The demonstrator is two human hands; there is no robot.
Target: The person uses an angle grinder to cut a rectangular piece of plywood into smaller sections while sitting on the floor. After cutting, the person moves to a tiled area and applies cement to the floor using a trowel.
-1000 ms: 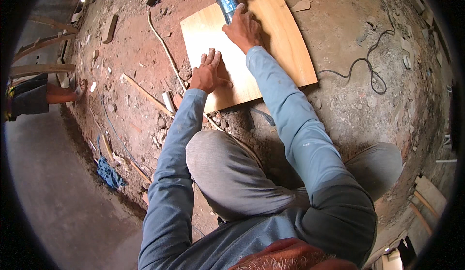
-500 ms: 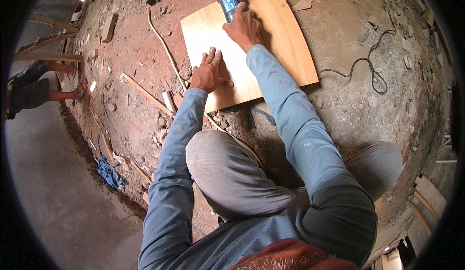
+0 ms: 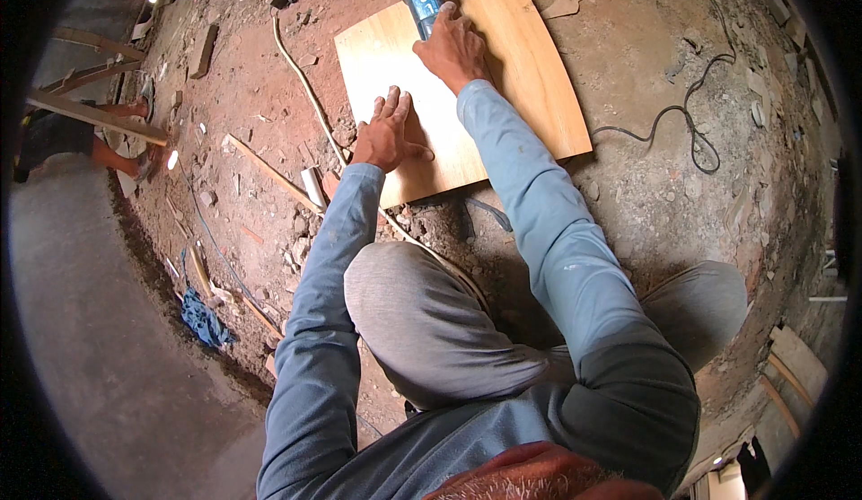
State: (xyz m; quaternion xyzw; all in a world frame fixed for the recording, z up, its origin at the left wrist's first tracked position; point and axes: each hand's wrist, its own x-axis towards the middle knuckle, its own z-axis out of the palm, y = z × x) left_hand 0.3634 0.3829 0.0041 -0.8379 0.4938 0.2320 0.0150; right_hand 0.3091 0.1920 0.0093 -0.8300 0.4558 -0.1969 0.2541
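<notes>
Right hand [image 3: 451, 48] gripped round angle grinder [image 3: 422, 6], at far edge of plywood board [image 3: 530, 96]. Grinder's long axis runs away from person, slightly leftward; head points past board's far edge. Left hand [image 3: 381, 143] flat on board's left part, fingers spread. Black cable [image 3: 690, 123] right of board.

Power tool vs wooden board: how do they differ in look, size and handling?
Colour: the power tool is blue and grey; the wooden board is pale tan.
Size: the tool is narrow and elongated, the board flat and much broader.
Handling: the right hand grips the tool; the left hand lies spread on the board.
Shared: each has a hand on it.
</notes>
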